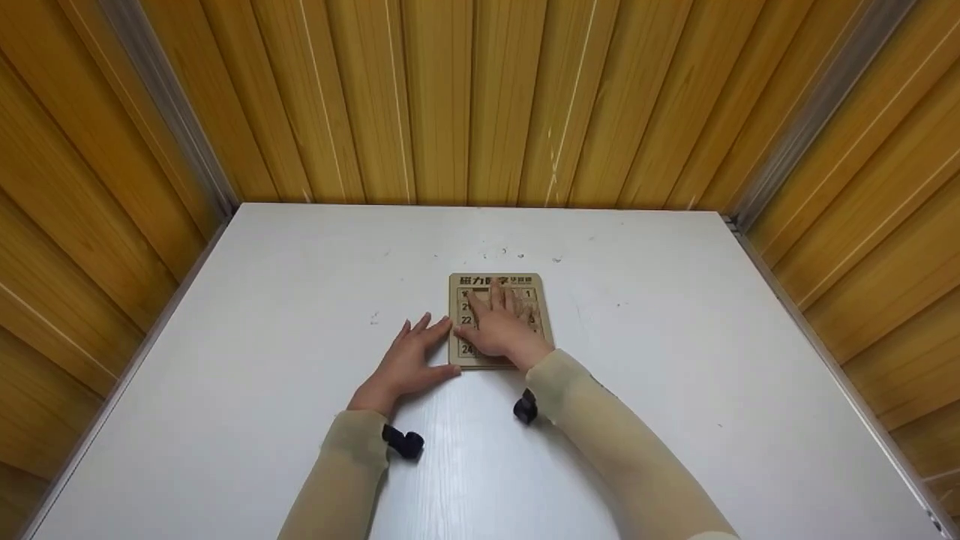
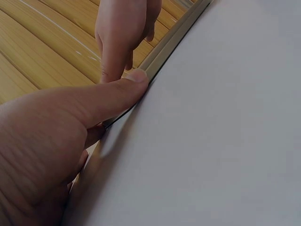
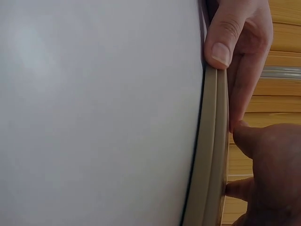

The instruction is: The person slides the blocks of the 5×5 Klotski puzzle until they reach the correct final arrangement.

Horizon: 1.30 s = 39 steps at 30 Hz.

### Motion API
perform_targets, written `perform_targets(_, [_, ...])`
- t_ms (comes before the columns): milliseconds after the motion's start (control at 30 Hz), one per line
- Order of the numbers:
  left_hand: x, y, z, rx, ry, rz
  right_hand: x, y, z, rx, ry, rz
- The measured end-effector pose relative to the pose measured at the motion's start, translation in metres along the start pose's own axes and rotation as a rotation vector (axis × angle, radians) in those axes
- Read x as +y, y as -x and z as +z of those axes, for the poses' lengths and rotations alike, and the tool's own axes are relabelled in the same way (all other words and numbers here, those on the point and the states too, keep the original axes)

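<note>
A wooden sliding number puzzle (image 1: pixel 469 280) lies flat, with dark lettering along its top and rows of numbered tiles, among them a 24 tile (image 1: pixel 466 349). My left hand (image 1: pixel 409 364) steadies it: the thumb touches the near left corner, and the index fingertip meets the left side. Over the tiles my right hand (image 1: pixel 501 326) is spread palm down, its straight fingers resting on the upper rows and hiding the middle ones. In the right wrist view, the left thumb (image 3: pixel 218 54) lies against the layered near edge of the puzzle (image 3: pixel 214 127).
A white table (image 1: pixel 660 315) with small dark scuffs surrounds the puzzle. Yellow wood-look panels (image 1: pixel 435 97) rise behind it and on both sides, with grey metal posts (image 1: pixel 169 105) at the corners. Small black cameras (image 1: pixel 405 444) are worn at both wrists.
</note>
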<state>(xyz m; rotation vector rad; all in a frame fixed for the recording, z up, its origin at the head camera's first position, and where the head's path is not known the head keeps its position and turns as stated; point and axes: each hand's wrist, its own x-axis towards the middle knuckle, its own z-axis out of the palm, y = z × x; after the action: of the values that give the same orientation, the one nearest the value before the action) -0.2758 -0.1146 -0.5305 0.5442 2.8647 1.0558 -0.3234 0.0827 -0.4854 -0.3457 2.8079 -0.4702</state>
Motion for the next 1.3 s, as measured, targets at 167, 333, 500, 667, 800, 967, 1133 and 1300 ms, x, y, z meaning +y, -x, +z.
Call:
perform_targets(167, [0.0,0.0,0.0,0.002,-0.002,0.0,0.003,0.002,0.002,0.007,-0.01,-0.003])
perform_targets(333, [0.0,0.001,-0.002,0.003,-0.002,0.006,0.007,0.006,0.001,0.031,-0.026,-0.003])
perform_targets(500, [-0.001,0.001,-0.002,0.009,0.008,0.009,0.008,0.009,0.001,0.032,-0.007,0.001])
perform_targets(667, [-0.002,0.002,0.0,-0.001,0.0,-0.002,0.008,0.011,0.003,0.023,0.012,0.002])
perform_targets(800, [-0.002,0.001,0.0,0.004,-0.004,0.007,0.005,0.011,0.004,0.013,0.013,-0.005])
perform_targets(967, [-0.001,0.001,0.0,0.006,0.006,-0.003,0.001,0.009,0.004,-0.017,0.019,-0.022])
perform_targets(1133, [-0.001,0.001,0.0,0.002,0.009,-0.005,-0.002,0.006,0.006,-0.045,0.019,-0.038])
perform_targets(1300, [-0.001,0.001,0.0,0.002,0.009,-0.008,0.002,0.004,0.007,-0.029,-0.001,-0.061])
